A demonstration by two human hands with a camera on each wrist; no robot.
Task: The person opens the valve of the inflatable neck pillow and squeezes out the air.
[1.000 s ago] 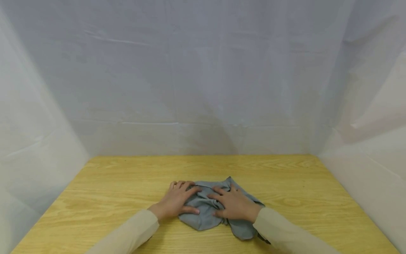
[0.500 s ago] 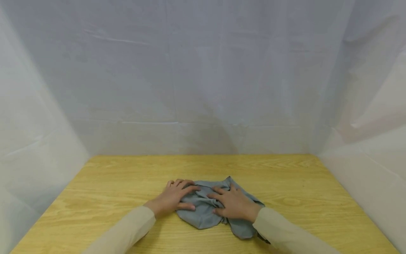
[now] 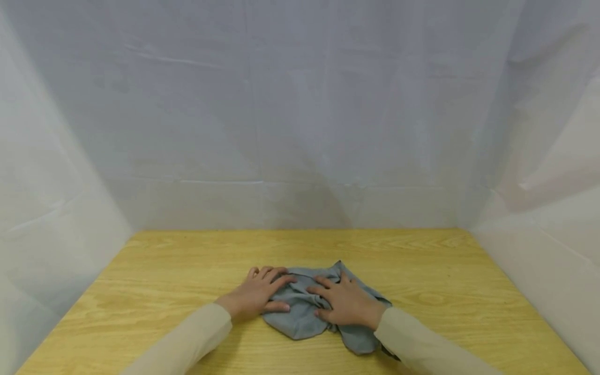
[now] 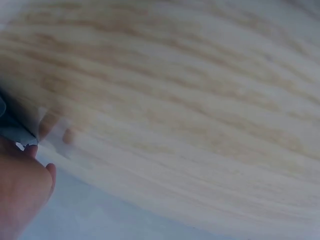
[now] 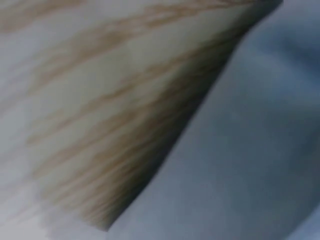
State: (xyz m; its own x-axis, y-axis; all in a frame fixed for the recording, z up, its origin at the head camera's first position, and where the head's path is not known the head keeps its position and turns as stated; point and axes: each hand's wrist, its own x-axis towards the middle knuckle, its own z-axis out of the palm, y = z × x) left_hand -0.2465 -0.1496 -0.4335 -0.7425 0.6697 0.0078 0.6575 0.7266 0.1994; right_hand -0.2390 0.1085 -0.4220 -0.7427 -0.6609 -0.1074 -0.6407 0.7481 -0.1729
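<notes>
A crumpled grey-blue cloth (image 3: 302,315) lies on the wooden table. My left hand (image 3: 250,298) rests on its left end, with the thumb and forefinger spread over the fabric and the other fingertips at the far left edge. On the cloth's middle and right part, my right hand (image 3: 349,301) presses with spread fingers. The left wrist view catches part of the left hand (image 4: 22,185) beside a dark piece of the cloth (image 4: 15,127). In the right wrist view the cloth (image 5: 225,140) fills the right side, and the hand is out of sight.
The yellow wood-grain table (image 3: 187,255) extends around the cloth. A pale sheet (image 3: 300,114) hangs behind it, with further sheets along the left and right sides. Something dark (image 3: 389,353) shows beside the right sleeve.
Over the last second my left hand has slid slightly left, and the cloth's left edge has shifted a little with it. My right hand stays in the same place.
</notes>
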